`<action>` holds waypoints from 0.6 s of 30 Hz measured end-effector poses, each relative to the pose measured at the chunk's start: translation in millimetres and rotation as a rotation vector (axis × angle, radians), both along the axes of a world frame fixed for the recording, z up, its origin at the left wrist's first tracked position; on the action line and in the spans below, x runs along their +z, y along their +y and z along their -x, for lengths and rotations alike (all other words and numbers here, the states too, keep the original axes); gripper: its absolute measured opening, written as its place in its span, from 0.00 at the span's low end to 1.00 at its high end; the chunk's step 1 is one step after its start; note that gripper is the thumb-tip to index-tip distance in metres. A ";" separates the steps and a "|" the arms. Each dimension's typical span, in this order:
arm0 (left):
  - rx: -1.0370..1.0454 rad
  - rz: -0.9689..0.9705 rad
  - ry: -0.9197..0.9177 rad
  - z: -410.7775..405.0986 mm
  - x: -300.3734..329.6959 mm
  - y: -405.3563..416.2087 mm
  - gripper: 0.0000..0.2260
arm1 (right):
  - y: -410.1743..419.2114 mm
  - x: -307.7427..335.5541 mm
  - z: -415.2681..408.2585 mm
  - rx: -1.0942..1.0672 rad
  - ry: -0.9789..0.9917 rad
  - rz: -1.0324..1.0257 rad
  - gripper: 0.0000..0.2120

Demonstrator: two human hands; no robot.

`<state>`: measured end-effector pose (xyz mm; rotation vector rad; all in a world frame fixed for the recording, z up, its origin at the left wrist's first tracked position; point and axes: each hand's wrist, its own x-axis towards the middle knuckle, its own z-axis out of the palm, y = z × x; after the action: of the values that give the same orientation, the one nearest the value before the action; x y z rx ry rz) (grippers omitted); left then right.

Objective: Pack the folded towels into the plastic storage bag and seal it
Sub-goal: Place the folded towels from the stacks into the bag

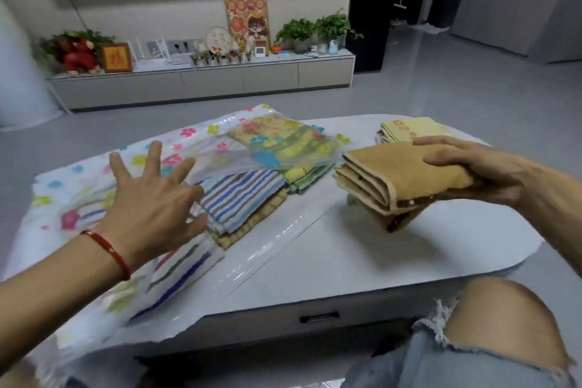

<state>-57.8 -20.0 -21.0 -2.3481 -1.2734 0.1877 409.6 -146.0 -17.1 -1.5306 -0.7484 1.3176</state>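
While packing is under way, the job reads as roughly half done. At the left, the storage bag (94, 186), clear plastic printed with coloured flowers, lies flat on the white table (409, 261) with its mouth facing right and unsealed. The left hand (151, 198) hovers over the bag with fingers spread wide and holding nothing; whether it touches the plastic cannot be told. Just right of it, a striped towel (242, 198) and a green and yellow towel (299, 176) sit in the mouth, partly under the raised upper flap. Further right, the right hand (478, 173) grips a folded tan towel (400, 179), fingers flat on top, clear of the table and near the opening. Beyond it, a yellow towel (409, 127) waits on the table. Remaining, by my judgement: insert both, push the stack in, seal.
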 end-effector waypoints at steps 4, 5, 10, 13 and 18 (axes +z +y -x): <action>0.100 0.054 0.188 49.9 -4.0 -14.1 0.29 | -18.5 -11.8 85.1 0.169 0.029 -0.055 0.26; 0.115 0.065 0.208 58.6 -1.3 -15.6 0.29 | -16.0 -15.2 106.9 0.214 0.058 -0.065 0.25; 0.120 0.050 0.153 72.9 21.8 -22.3 0.35 | 24.0 -30.3 220.3 0.310 0.265 -0.075 0.18; 0.114 0.040 0.091 73.6 35.6 -26.4 0.40 | 58.1 -39.0 290.9 0.270 0.404 -0.177 0.16; 0.128 0.130 0.036 77.8 51.3 -26.3 0.43 | 102.2 -67.2 396.1 -0.074 0.593 -0.321 0.19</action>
<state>-135.6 -46.3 30.3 -2.3594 -1.4339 0.3617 13.4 -43.8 -84.3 -0.8392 -0.4828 1.4165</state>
